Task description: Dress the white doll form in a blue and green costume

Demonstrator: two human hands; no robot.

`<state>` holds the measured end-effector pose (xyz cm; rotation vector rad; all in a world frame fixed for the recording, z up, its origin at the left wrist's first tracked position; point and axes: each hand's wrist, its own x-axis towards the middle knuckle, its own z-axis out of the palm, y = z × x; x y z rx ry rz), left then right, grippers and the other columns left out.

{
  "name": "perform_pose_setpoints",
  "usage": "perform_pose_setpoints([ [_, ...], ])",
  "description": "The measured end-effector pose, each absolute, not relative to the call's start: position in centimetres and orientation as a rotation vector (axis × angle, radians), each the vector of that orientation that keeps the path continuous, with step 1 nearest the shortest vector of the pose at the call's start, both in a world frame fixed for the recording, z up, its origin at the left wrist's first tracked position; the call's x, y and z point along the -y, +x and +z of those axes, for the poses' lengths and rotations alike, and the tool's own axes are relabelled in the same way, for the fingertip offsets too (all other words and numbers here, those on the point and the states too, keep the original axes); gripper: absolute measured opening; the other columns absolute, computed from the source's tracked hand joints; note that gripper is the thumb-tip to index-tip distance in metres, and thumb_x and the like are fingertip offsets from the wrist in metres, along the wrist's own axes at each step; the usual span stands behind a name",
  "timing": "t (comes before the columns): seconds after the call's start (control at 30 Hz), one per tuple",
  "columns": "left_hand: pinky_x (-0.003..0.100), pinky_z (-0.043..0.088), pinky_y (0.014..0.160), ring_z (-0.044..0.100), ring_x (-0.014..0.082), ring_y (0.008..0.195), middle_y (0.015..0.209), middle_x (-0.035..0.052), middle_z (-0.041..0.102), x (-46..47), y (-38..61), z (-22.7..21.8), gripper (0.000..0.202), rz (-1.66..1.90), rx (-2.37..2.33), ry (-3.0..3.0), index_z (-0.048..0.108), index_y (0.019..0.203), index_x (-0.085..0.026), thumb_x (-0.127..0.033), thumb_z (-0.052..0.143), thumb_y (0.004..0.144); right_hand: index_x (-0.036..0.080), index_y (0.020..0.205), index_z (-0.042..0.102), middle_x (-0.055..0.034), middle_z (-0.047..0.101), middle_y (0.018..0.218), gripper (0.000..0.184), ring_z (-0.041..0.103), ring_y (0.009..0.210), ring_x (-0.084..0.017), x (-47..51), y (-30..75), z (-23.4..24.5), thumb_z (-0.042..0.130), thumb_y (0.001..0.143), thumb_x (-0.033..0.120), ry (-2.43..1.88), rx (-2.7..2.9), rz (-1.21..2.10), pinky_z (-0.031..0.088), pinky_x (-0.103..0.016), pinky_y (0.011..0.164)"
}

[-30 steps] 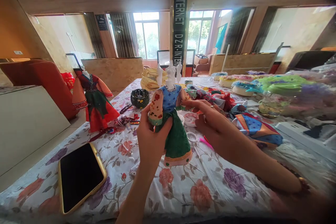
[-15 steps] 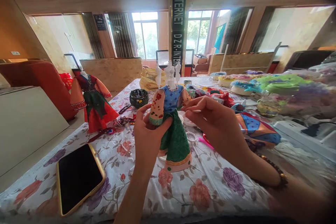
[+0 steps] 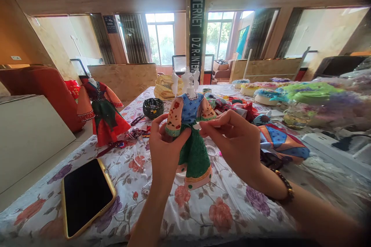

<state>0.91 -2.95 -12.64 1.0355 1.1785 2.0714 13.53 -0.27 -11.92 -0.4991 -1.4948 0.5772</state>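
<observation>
A small white mannequin (image 3: pixel 189 88) stands on the flowered tablecloth (image 3: pixel 226 208) wearing a blue top, patterned orange sleeves and a green skirt (image 3: pixel 194 154) with an orange hem. My left hand (image 3: pixel 165 148) is wrapped round its waist from the left. My right hand (image 3: pixel 236 142) is closed in a pinch beside the doll's right sleeve, holding a small white thing I cannot make out.
A phone (image 3: pixel 85 195) in a yellow case lies face up at the front left. A second dressed mannequin in red and green (image 3: pixel 101 114) stands at the left. A dark bowl (image 3: pixel 154 108), folded fabrics (image 3: pixel 279 142), beads and fluffy coloured rounds (image 3: pixel 307 92) crowd the back and right.
My right hand has drawn back from the table toward the doll's waist, pinching a small white piece. The doll has been lifted and turned slightly; my left hand keeps its hold.
</observation>
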Motion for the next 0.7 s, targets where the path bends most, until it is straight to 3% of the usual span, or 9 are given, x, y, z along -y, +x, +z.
perform_pose_setpoints([
  [0.2, 0.024, 0.055, 0.067, 0.069, 0.0163, 0.081, 0.089, -0.0008, 0.071, 2.9, 0.8, -12.6, 0.052, 2.039, -1.141, 1.079, 0.054, 0.103, -0.023, -0.019, 0.08, 0.058, 0.021, 0.062, 0.049, 0.0049, 0.062, 0.058, 0.024, 0.067, 0.057, -0.014, -0.2, 13.0, -12.4, 0.069, 0.076, 0.018, -0.498, 1.498, 0.499, 0.054, -0.024, 0.052],
  [0.7, 0.024, 0.051, 0.062, 0.066, 0.0143, 0.071, 0.081, -0.0025, 0.068, 2.4, 1.0, -12.3, 0.046, 2.084, -1.183, 1.086, 0.054, 0.097, -0.021, -0.015, 0.075, 0.057, 0.021, 0.064, 0.05, 0.0037, 0.061, 0.062, 0.022, 0.061, 0.057, -0.011, -0.6, 11.5, -13.3, 0.063, 0.081, 0.016, -0.537, 1.496, 0.237, 0.051, -0.024, 0.054],
])
